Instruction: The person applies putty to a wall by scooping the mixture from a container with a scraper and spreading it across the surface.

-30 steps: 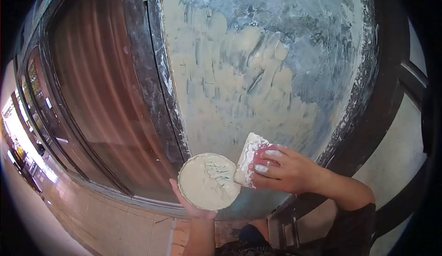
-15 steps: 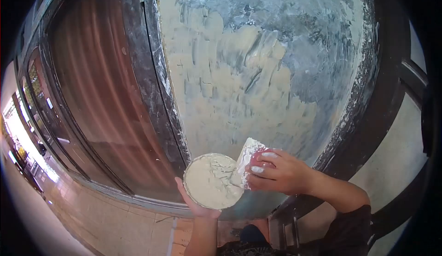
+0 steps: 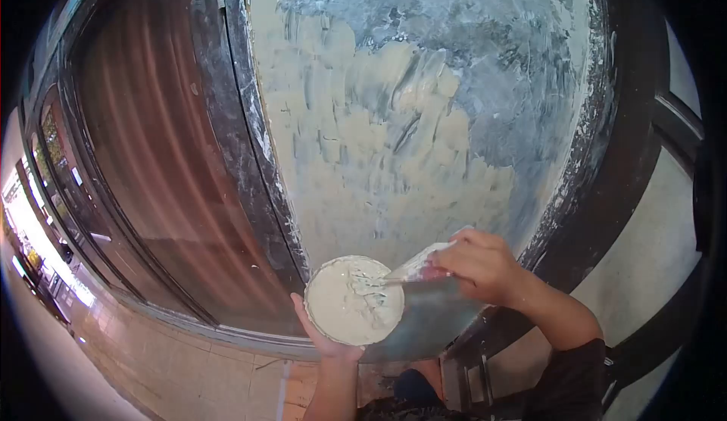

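My left hand (image 3: 322, 339) holds a round bowl (image 3: 351, 300) of pale cream putty from below, fingers curled around its lower left rim. My right hand (image 3: 481, 266) grips a putty knife (image 3: 413, 269) with a reddish handle. Its smeared blade lies nearly flat, with the tip dipped into the putty at the bowl's right side. Straight ahead is a grey wall panel (image 3: 424, 118), its left and lower part covered in rough cream putty strokes, its upper right still bare grey.
A dark frame (image 3: 242, 148) splashed with putty borders the panel on the left, and a reddish-brown wooden surface (image 3: 144, 133) lies beyond it. Another dark frame (image 3: 606, 163) runs down the right side. Tiled floor (image 3: 174, 368) shows below.
My right hand has turned the putty knife from upright to nearly flat and pushed its blade into the putty. The bowl has shifted slightly right.
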A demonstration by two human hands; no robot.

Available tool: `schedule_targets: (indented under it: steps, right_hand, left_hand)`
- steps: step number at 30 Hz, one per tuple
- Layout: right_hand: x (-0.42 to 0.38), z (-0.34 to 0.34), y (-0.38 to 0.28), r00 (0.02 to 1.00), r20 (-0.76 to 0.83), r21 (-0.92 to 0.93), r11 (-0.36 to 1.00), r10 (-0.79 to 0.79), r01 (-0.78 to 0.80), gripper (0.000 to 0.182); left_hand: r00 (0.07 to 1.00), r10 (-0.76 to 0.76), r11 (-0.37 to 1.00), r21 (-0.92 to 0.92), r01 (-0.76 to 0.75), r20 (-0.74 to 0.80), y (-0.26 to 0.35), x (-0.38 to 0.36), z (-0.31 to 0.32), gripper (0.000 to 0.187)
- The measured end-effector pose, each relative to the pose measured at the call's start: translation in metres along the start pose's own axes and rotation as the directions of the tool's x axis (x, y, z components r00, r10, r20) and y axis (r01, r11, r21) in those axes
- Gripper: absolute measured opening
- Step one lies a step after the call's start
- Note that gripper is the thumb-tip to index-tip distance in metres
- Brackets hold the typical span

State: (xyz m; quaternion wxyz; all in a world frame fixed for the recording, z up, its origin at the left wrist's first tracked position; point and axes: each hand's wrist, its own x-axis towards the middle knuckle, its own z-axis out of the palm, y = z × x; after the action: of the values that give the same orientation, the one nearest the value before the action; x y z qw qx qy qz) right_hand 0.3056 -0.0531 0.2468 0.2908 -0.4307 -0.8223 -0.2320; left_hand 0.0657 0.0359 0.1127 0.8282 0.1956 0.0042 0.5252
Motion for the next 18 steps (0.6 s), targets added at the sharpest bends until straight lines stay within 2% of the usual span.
schedule_targets:
  steps: [2,4,5,7,9,10,12,16,18]
  right_hand:
    - [0.004,-0.010,0.008,0.998,-0.024,0.026,0.998,0.052,-0.052,0.024]
    - [0.011,-0.020,0.016,0.969,-0.097,0.123,0.969,0.227,-0.215,0.021]
    - [0.013,-0.027,0.020,0.968,-0.101,0.105,0.970,0.231,-0.220,0.021]
    - [0.021,-0.040,0.029,0.839,-0.166,0.365,0.823,0.518,-0.436,0.018]
    - [0.034,-0.058,0.044,0.735,-0.214,0.455,0.732,0.643,-0.508,0.020]
    - [0.039,-0.067,0.055,0.735,-0.219,0.451,0.734,0.642,-0.507,0.020]
    - [0.047,-0.084,0.083,0.717,-0.350,0.380,0.791,0.603,-0.480,0.023]
    - [0.058,-0.098,0.122,0.702,-0.392,0.313,0.804,0.594,-0.505,0.028]
    - [0.060,-0.098,0.131,0.715,-0.404,0.191,0.817,0.571,-0.544,0.032]
  left_hand:
    - [0.996,0.022,0.999,-0.022,-0.024,-0.090,-0.006,0.004,-0.008,0.094]
    - [0.999,-0.051,0.996,-0.075,0.050,-0.018,-0.005,-0.001,0.004,0.096]
    - [0.993,-0.110,0.987,-0.112,0.114,0.044,-0.004,-0.002,0.008,0.097]
    - [0.995,-0.098,0.994,-0.049,0.099,0.029,-0.009,0.001,0.000,0.093]
    - [0.992,-0.115,0.991,-0.057,0.118,0.054,-0.010,-0.001,-0.004,0.098]
    - [0.995,-0.096,0.995,-0.026,0.097,0.036,-0.013,0.001,-0.009,0.098]
    - [0.992,-0.117,0.991,-0.056,0.119,0.050,-0.013,0.001,-0.010,0.098]
    - [0.984,-0.149,0.986,-0.065,0.155,0.095,-0.013,0.005,-0.012,0.098]
    - [0.984,-0.140,0.985,-0.082,0.149,0.113,-0.011,0.004,-0.012,0.098]
